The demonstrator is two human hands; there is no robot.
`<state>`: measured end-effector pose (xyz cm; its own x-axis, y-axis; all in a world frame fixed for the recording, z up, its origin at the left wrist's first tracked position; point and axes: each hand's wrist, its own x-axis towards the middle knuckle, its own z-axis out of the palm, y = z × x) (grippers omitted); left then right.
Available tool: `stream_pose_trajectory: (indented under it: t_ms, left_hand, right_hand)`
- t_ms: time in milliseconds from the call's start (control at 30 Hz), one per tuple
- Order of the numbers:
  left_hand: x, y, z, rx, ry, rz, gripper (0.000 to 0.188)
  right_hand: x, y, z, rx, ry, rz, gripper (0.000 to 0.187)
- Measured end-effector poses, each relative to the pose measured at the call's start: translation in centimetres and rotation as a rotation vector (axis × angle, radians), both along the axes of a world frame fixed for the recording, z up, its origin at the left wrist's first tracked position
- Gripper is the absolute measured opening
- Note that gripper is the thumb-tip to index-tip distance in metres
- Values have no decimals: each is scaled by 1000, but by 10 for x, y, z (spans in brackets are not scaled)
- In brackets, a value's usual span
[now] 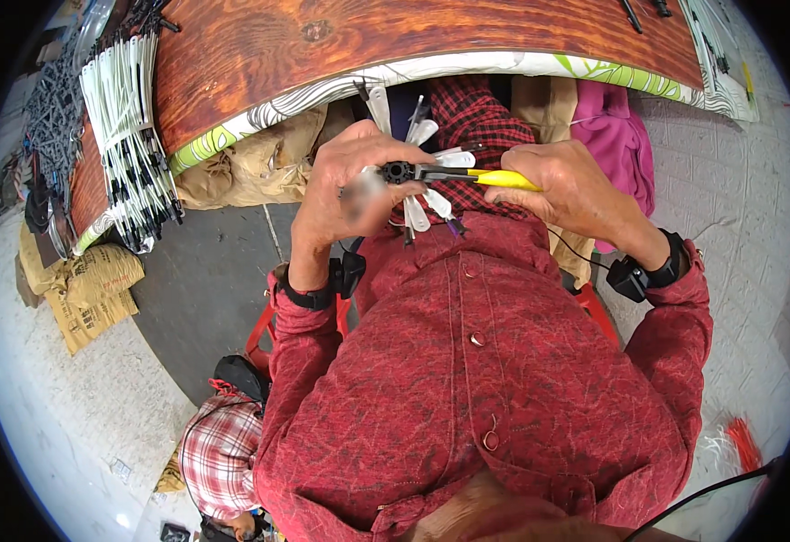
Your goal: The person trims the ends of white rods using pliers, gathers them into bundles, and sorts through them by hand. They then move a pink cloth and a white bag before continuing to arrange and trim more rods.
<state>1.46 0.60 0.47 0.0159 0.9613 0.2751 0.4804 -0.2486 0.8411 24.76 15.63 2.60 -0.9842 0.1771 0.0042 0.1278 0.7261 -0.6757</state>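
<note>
My right hand [574, 188] is closed around the yellow handles of a pair of pliers [508, 180], just above my lap. The dark jaws point left and reach a small round black piece with notches, next to my left fingers. My left hand [345, 172] is closed on a cluster of white plastic strips [420, 133] with dark ends, which fan out below and around the tool. A blurred pale part sticks up over the left fingers, too smeared to name. How the jaws meet the black piece I cannot tell.
A reddish wooden table [259, 54] with a patterned cloth edge stands ahead. On its left lies a tied bundle of white strips [119, 117] with black ends, beside a heap of grey parts [51, 131]. Another person [223, 452] in a checked shirt is at lower left, near paper sacks [92, 289].
</note>
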Motion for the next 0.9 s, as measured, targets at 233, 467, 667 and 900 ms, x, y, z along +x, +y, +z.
stream_pose_trajectory:
  t_ms: [233,467,667,900]
  left_hand:
    - [9,0,-3,5,41,22,24]
    - [5,-7,1,-64,-38,48,30]
    - [-11,-19,-3,-50,-38,81,35]
    - [-29,-14,6,-23,-40,135,31]
  right_hand:
    - [5,-2,10,88,-51,-11,31]
    - [3,-19,-10,-179,-135,-82,25]
    - [-11,-17,-13,-445,-99,-49,21]
    - [-17,26,15,-315,117,72,22]
